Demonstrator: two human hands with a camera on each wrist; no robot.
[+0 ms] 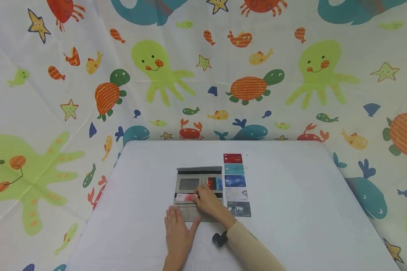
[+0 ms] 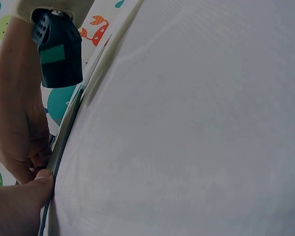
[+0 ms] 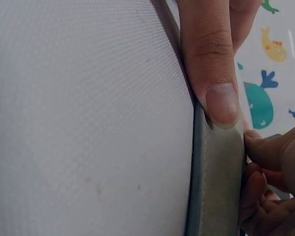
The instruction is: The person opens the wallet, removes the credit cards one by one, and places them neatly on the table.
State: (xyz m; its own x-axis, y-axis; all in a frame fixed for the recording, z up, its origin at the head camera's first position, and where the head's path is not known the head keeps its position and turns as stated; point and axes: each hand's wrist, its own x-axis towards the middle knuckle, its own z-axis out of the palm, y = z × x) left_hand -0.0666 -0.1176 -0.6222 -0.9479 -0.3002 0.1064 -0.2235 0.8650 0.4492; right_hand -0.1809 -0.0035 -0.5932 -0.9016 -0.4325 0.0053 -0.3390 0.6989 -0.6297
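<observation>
An open grey wallet (image 1: 190, 214) lies on the white table with its flap to the back. A white and pink card (image 1: 184, 197) lies across its middle, partly covered by my right hand (image 1: 208, 201), whose thumb and curled fingers pinch the card's right end. My left hand (image 1: 179, 230) rests flat with straight fingers on the wallet's lower left corner. In the right wrist view the left thumb (image 3: 216, 93) presses the wallet's near edge (image 3: 219, 187). Several red, dark and blue cards (image 1: 215, 183) sit in slots at the wallet's upper right, beside a clear window (image 1: 189, 184).
Right of the wallet stands a column of cards: red (image 1: 233, 158), teal (image 1: 234, 169), blue (image 1: 235, 181), white (image 1: 236, 194) and dark grey (image 1: 239, 209). A black wrist camera (image 1: 219, 239) hangs by the right sleeve. A sea-animal cloth (image 1: 271, 113) rises behind the table.
</observation>
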